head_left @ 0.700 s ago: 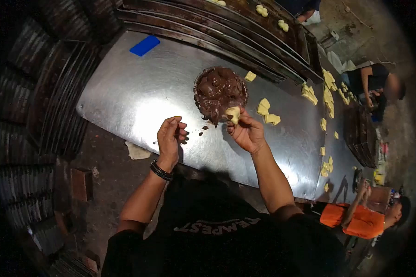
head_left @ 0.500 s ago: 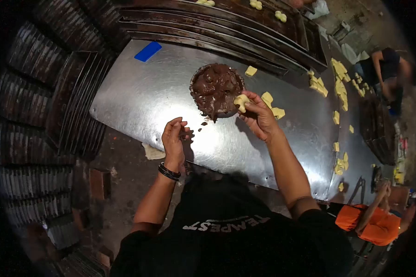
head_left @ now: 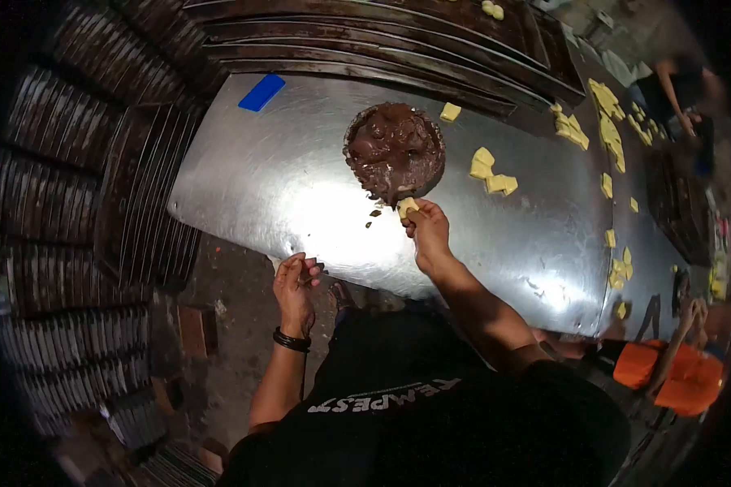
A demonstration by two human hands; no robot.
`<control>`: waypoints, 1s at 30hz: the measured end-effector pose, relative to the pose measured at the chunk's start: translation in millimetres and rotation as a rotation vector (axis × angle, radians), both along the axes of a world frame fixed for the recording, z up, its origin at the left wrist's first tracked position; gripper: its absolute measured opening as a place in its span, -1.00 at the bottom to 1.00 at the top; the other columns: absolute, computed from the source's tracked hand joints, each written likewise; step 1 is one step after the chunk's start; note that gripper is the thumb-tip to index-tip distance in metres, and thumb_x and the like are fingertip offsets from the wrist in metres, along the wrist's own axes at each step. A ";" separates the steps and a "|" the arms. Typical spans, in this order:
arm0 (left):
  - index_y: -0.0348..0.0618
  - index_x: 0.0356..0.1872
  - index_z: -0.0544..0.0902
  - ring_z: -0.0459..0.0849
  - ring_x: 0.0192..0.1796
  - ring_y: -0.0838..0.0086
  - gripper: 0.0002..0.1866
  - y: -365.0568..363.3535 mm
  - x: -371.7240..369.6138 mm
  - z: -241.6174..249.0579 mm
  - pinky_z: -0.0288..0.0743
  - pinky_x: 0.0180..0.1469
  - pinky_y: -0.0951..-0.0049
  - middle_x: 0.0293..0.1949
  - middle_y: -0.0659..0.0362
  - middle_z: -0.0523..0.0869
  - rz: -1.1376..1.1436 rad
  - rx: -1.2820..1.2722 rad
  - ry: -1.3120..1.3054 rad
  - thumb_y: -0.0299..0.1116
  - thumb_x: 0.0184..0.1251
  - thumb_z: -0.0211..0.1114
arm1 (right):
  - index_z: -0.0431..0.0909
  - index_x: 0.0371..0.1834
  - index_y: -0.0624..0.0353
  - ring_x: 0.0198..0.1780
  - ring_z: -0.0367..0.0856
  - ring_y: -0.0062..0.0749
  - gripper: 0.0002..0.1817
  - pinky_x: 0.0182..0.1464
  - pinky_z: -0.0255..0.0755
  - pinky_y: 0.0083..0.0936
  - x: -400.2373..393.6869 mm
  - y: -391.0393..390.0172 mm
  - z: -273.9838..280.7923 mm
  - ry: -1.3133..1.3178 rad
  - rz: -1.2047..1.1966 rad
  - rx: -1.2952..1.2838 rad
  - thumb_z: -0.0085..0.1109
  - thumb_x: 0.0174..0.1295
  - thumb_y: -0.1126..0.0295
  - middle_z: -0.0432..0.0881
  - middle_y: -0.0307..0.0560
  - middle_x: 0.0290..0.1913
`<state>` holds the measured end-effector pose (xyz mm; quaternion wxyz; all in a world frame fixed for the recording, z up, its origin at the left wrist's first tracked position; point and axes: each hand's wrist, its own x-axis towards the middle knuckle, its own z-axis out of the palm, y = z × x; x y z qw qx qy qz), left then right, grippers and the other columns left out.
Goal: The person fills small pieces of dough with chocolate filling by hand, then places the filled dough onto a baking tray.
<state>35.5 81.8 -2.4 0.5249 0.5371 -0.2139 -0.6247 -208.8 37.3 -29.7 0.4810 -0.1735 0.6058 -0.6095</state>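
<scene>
My right hand pinches a small piece of yellow dough at the near edge of a round mound of dark brown chocolate-like filling. The filling sits in a shallow round container, its rim mostly smeared over. A few brown drips lie on the metal table beside it. My left hand is held at the table's near edge, fingers loosely curled and slightly apart, with no object visible in it. Cut dough pieces lie right of the filling, and a single piece lies behind it.
A blue scraper lies at the back left. Stacked dark trays line the far edge, and more trays stand at left. Several dough pieces lie along the right. A person in orange and another in dark clothing are at right.
My right hand has brought the dough piece down and slightly left, to the filling's near edge. My left hand has dropped lower and slightly left. The view has shifted a little.
</scene>
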 end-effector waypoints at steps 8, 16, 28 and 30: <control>-0.14 -0.11 0.54 0.61 -0.34 0.54 -0.81 -52.5 72.7 7.8 0.41 -0.33 0.58 -0.32 0.20 0.66 -0.169 0.031 0.050 -0.28 0.39 0.16 | 0.38 -0.03 0.18 -0.29 0.53 -0.44 -0.72 -0.33 0.38 -0.65 33.4 -13.3 12.8 -0.491 -0.204 -0.051 0.05 0.20 0.63 0.55 -0.06 -0.19; -0.21 -0.12 0.53 0.61 -0.36 0.55 -0.79 -83.1 96.3 13.1 0.46 -0.36 0.60 -0.33 0.15 0.65 -0.286 -0.075 0.071 -0.28 0.39 0.18 | 0.48 -0.12 0.20 -0.29 0.58 -0.45 -0.77 -0.27 0.45 -0.59 33.9 -19.4 24.6 0.286 -0.278 -0.248 0.11 0.13 0.61 0.62 -0.12 -0.22; -0.17 -0.09 0.54 0.63 -0.32 0.57 -0.80 -78.4 101.7 -2.5 0.46 -0.32 0.60 -0.31 0.20 0.66 -0.279 -0.055 0.047 -0.28 0.41 0.14 | 0.56 -0.18 0.16 -0.17 0.59 -0.12 -0.62 -0.06 0.48 -0.29 16.5 -20.1 59.5 1.591 0.352 -0.372 0.28 -0.17 0.63 0.64 -0.02 -0.25; -0.16 -0.09 0.54 0.63 -0.32 0.57 -0.80 -77.3 99.1 -2.6 0.46 -0.31 0.60 -0.31 0.20 0.66 -0.293 -0.044 0.057 -0.28 0.42 0.12 | 0.56 -0.18 0.17 -0.19 0.59 -0.12 -0.63 -0.07 0.48 -0.30 21.2 -18.2 55.3 1.608 0.292 -0.385 0.30 -0.15 0.61 0.64 -0.01 -0.26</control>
